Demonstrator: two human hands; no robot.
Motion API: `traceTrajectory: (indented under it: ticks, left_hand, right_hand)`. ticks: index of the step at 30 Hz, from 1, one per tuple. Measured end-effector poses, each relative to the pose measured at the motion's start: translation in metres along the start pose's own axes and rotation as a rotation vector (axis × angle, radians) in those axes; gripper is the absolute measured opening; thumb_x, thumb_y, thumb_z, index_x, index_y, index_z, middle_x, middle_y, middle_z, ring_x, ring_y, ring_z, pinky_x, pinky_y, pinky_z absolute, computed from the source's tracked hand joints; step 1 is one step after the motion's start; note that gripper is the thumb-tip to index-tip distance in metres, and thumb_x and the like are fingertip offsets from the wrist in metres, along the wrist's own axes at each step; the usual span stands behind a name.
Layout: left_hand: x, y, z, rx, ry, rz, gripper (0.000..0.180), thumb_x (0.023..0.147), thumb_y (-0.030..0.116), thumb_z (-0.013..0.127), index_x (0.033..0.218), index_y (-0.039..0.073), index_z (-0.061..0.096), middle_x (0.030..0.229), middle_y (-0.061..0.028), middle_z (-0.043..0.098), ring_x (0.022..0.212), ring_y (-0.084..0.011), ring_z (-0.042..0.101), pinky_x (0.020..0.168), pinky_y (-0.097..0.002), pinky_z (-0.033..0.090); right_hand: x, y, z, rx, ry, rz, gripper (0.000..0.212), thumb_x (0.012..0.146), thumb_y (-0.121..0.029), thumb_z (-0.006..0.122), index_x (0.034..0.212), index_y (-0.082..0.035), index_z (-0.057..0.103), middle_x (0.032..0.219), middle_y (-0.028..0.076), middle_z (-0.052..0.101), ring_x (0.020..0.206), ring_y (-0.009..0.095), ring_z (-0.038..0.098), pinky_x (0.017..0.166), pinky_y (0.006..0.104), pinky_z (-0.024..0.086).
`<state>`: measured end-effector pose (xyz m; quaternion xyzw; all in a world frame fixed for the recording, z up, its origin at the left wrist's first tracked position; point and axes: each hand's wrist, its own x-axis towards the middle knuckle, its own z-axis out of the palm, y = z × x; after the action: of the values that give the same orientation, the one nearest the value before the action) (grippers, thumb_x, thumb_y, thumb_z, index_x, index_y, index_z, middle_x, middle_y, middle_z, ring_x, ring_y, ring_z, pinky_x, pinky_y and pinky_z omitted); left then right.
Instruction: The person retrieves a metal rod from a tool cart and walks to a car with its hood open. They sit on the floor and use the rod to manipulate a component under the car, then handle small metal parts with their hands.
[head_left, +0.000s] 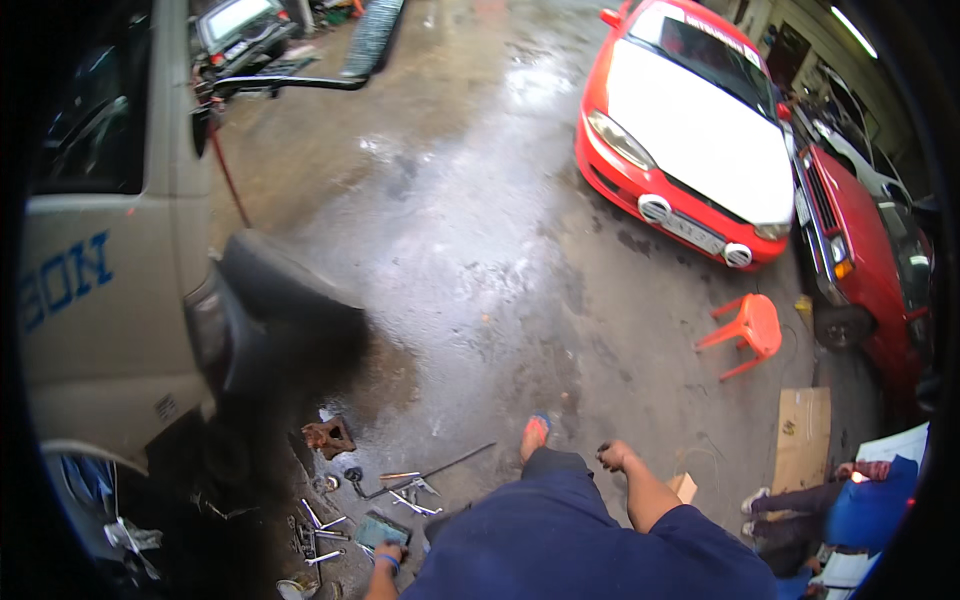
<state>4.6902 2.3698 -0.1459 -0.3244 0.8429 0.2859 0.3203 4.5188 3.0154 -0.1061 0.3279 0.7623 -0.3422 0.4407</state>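
Observation:
My left hand [388, 553], with a blue band at the wrist, is low over the floor at the near edge of a greenish flat box [380, 530]. Its fingers are dark and small in view, so their grip cannot be made out. Out to the right of my knee is my right hand [614, 456], its darkened fingers curled in; anything inside them is hidden. Several wrenches [322, 532] lie scattered left of the box. More metal tools [415, 498] and a long dark bar [440, 467] rest beyond it.
A van [110, 300] with a dark bumper [285, 300] stands at left, a rusty metal part [328, 437] near it. An orange stool [752, 330], red-and-white car [690, 130], red vehicle [860, 250] and cardboard [802, 435] are at right. Another person [870, 505] is at lower right.

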Motion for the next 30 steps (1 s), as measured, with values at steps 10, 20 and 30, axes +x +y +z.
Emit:
traceTrajectory:
  ticks: [10, 20, 30]
  left_hand:
    - [0.131, 0.315, -0.044, 0.173, -0.223, 0.046, 0.033, 0.073, 0.012, 0.071, 0.104, 0.002, 0.071, 0.091, -0.0149, 0.073, 0.079, -0.0242, 0.072, 0.07, -0.0367, 0.057]
    - [0.317, 0.61, -0.099, -0.196, -0.373, -0.244, 0.021, 0.083, -0.001, 0.066, 0.104, -0.002, 0.067, 0.091, -0.018, 0.071, 0.076, -0.0287, 0.073, 0.059, -0.0402, 0.059]
    - [0.558, 1.066, -0.192, 0.099, -0.284, 0.355, 0.035, 0.079, 0.009, 0.064, 0.113, 0.005, 0.068, 0.085, -0.016, 0.073, 0.069, -0.0208, 0.072, 0.064, -0.0339, 0.057]
  right_hand:
    - [0.054, -0.062, -0.176, 0.298, 0.27, -0.07, 0.048, 0.075, -0.005, 0.074, 0.122, -0.002, 0.064, 0.091, 0.017, 0.073, 0.074, 0.021, 0.072, 0.068, 0.0329, 0.057]
    - [0.171, -0.225, -0.286, 0.461, 0.106, 0.185, 0.036, 0.088, -0.015, 0.068, 0.12, 0.0, 0.063, 0.086, 0.01, 0.068, 0.072, 0.02, 0.063, 0.063, 0.0364, 0.055]
    - [0.306, -0.419, -0.409, 0.774, 0.041, 0.281, 0.021, 0.093, -0.012, 0.058, 0.109, -0.003, 0.067, 0.091, 0.011, 0.068, 0.077, 0.023, 0.066, 0.066, 0.0381, 0.054]
